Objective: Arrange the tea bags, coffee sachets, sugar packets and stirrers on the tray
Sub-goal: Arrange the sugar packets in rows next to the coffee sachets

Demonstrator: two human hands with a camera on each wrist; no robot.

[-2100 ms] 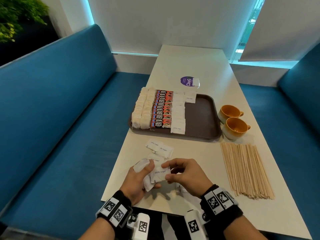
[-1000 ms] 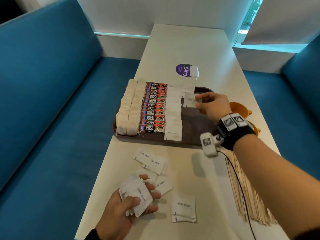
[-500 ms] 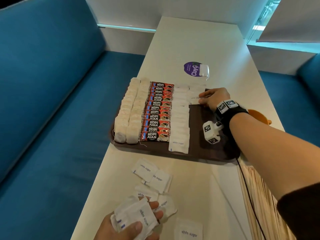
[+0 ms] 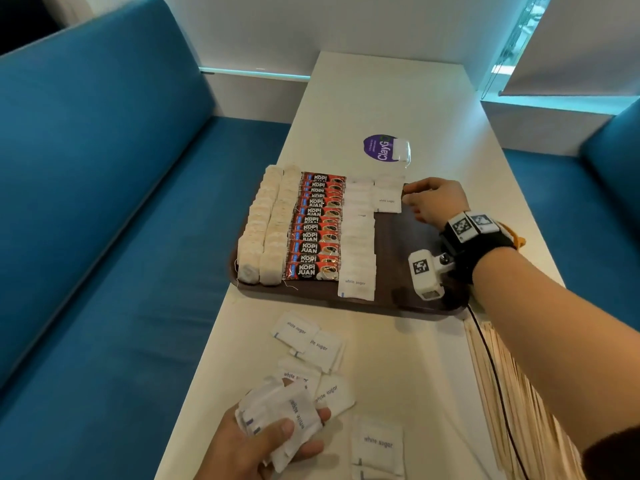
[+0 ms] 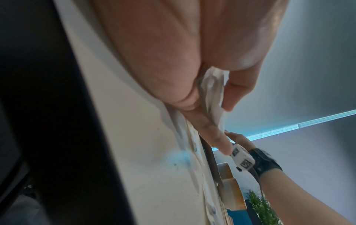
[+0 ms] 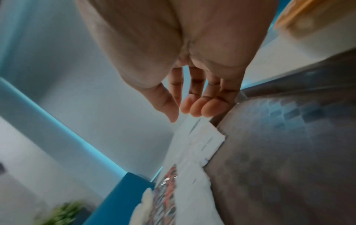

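A long white worktop [image 4: 398, 98] runs away between two blue upholstered benches, one [image 4: 104, 168] well to the left of the fingers and the other [image 4: 609, 188] to their right. Beyond the fingers on the worktop lies a round purple sticker [image 4: 379, 147] printed "ClayG", with a small clear holder [image 4: 401, 150] touching its right edge. An orange cup [image 5: 233, 193] stands behind the outstretched wrist, mostly hidden in the head view. A green plant [image 6: 63, 213] shows blurred in the wrist views. White walls [image 4: 311, 26] and a lit window strip [image 4: 256, 72] close the far end.
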